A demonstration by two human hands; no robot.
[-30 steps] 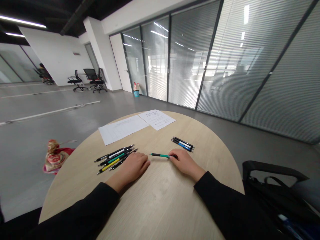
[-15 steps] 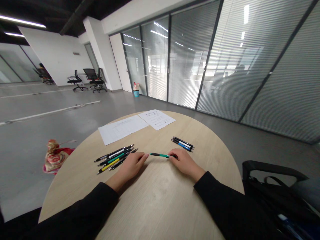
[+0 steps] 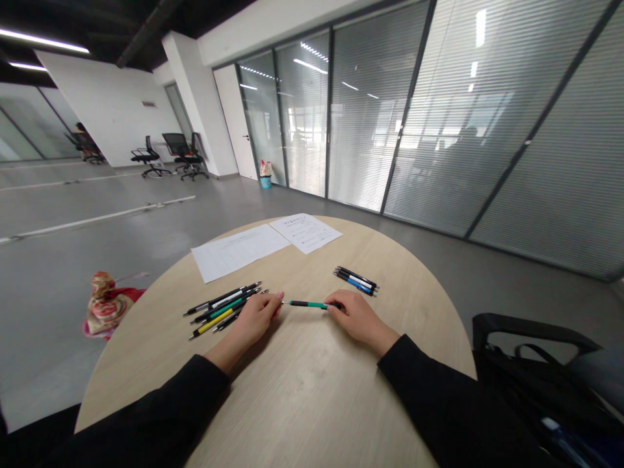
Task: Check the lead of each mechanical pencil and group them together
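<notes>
My right hand [image 3: 358, 315] is closed round the rear end of a slim pen [image 3: 308, 304] with a green barrel and a dark grip. The pen lies nearly level just over the table, its thin tip pointing left. At that tip, my left hand [image 3: 256, 318] has thumb and forefinger pressed together; whatever may be between them is too small to make out. Partly behind my left hand lies a loose group of several pens [image 3: 221, 309] with black, white, green and yellow parts. Beyond my right hand rests a smaller row of pens [image 3: 355, 281], black, white and blue.
Two printed paper sheets [image 3: 238, 250] lie at the far side of the round wooden table [image 3: 312, 403]. A black chair [image 3: 531, 325] stands close on the right. A patterned red and beige bundle [image 3: 108, 305] is on the floor at left.
The green pen has shifted slightly left, with its tip. My left hand has drawn back a little to the left; my right hand has moved only slightly.
</notes>
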